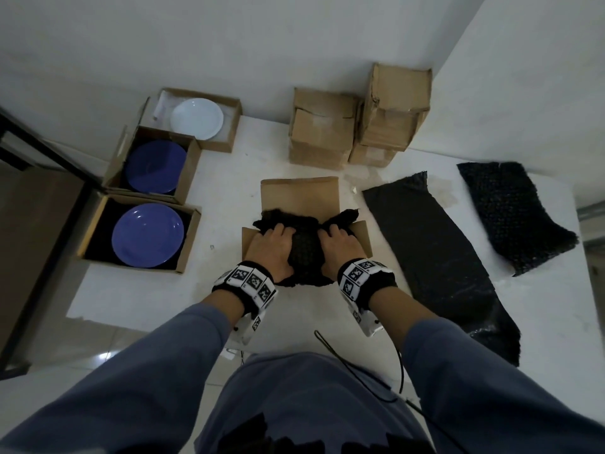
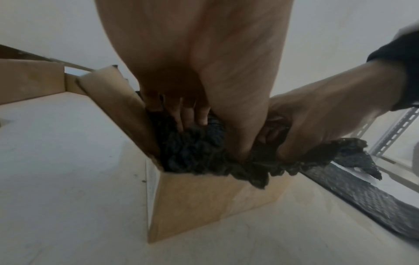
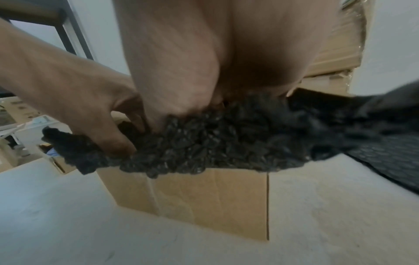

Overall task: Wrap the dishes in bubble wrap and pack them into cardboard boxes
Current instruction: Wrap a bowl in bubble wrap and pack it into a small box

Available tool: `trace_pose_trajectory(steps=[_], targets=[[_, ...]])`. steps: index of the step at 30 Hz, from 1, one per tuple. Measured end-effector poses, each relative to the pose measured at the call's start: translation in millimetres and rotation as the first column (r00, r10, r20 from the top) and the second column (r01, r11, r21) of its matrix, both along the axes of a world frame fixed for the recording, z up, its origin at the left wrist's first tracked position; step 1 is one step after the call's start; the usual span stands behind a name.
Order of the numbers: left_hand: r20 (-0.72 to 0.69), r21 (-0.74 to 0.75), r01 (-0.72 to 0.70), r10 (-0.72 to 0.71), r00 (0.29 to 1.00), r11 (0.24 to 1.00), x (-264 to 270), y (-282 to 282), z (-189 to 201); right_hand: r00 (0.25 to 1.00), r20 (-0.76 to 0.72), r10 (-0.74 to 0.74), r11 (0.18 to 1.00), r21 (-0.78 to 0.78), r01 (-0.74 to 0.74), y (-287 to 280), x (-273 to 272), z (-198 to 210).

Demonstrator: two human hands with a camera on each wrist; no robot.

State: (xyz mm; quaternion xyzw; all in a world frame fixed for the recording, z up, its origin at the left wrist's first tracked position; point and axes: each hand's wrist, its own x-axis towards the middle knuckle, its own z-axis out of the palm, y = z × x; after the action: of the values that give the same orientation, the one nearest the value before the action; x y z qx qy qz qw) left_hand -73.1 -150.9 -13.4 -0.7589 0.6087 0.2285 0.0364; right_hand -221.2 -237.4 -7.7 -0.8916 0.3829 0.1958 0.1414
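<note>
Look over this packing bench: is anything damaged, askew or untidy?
Yes. The tall closed carton by the back wall is crumpled and torn along its left edge. In the open box, the black bubble wrap bundle spills over the near and right edges while the left hand and right hand grip it.

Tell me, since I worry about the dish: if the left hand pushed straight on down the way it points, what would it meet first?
Most likely the black bubble-wrapped bundle that the left hand already presses into the open cardboard box; what lies beneath is hidden.
</note>
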Motion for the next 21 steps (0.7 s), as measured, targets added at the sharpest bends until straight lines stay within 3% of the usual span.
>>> trace_pose_trajectory(steps=[14, 21], targets=[[-0.091, 0.028, -0.055, 0.057, 0.994, 0.998, -1, -2, 4, 0.997, 0.002, -0.073, 0.995, 0.071, 0.072, -3, 5, 7], [-0.033, -0.056, -0.008, 0.007, 0.999, 0.998, -2, 12, -6, 0.996, 0.048, -0.072, 0.994, 0.083, 0.068, -2, 1, 8]])
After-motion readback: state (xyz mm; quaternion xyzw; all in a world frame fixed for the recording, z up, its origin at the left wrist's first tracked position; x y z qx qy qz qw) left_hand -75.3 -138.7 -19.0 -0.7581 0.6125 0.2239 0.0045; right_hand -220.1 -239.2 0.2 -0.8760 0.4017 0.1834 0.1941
